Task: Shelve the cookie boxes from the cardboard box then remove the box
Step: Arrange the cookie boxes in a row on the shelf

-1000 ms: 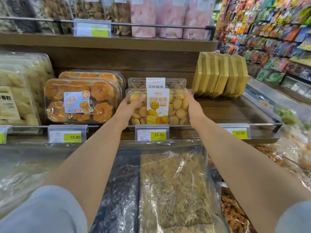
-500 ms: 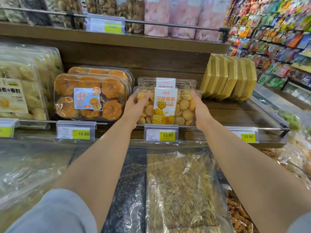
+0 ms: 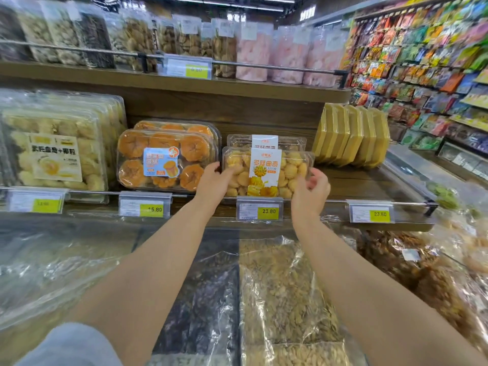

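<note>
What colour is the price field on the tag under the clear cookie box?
Yellow-green price field, best in the head view.

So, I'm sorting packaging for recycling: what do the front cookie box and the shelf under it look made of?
Cookie box: clear, glossy thin plastic, probably; cookies show through. Shelf: matte wood or wood-look laminate; grain lines show.
</note>
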